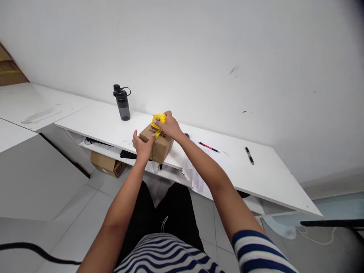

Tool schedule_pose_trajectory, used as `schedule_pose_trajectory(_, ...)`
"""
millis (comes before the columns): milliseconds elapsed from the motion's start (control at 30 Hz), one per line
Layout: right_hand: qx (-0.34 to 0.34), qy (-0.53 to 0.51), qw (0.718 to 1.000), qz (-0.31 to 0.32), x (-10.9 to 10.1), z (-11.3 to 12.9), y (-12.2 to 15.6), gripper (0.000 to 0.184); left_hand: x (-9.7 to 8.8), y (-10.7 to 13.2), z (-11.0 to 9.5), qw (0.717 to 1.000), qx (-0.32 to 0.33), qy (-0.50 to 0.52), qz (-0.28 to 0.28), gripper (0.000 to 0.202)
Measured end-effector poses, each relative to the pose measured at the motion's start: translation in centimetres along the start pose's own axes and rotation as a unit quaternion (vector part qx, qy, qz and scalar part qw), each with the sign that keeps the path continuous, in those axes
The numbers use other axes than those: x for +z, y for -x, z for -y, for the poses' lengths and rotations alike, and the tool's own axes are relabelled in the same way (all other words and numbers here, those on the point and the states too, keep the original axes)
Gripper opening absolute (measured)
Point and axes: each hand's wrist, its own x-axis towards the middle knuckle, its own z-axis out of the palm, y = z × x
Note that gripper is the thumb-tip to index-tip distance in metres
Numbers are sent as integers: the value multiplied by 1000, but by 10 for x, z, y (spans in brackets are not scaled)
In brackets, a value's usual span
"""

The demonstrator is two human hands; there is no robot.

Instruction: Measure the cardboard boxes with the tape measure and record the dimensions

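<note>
A small brown cardboard box (162, 149) sits at the front edge of the white desk, dark print on its top. My right hand (171, 127) is closed around a yellow tape measure (158, 120) held over the top of the box. A short length of yellow blade (158, 133) runs from the case across the box top towards me. At the box's left side, my left hand (143, 147) grips it, the thumb pressed down by the blade near the top edge. Some of that hand's fingers stand apart to the left; how they touch the box is partly hidden.
Behind the box stands a dark water bottle (123, 106). To the right lie papers (196, 178), a red-and-black pen (209, 147) and a black pen (249, 155). Another carton (105, 163) is below the desk (264, 182), whose back meets a white wall.
</note>
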Motion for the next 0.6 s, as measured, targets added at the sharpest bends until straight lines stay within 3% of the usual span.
schedule_pose_trajectory(100,-29,-46,998,40,1,0,0,54,-1,13,-15,994,-40,-73,-64,103)
schedule_pose_trajectory(233,-151,-94,980,92,7,-3,-4,57,-8,8,-19,993,-32,-105,-39,89)
schedule_pose_trajectory(333,-156,-122,976,94,14,-6,-7,59,-14,0,-13,990,-10,-134,-36,74)
schedule_pose_trajectory(433,-168,-120,976,74,21,-6,-8,61,-15,-3,-7,989,11,-142,-39,74)
schedule_pose_trajectory(600,-188,-126,969,94,26,-10,-10,63,-12,-2,-4,988,29,-146,-37,67)
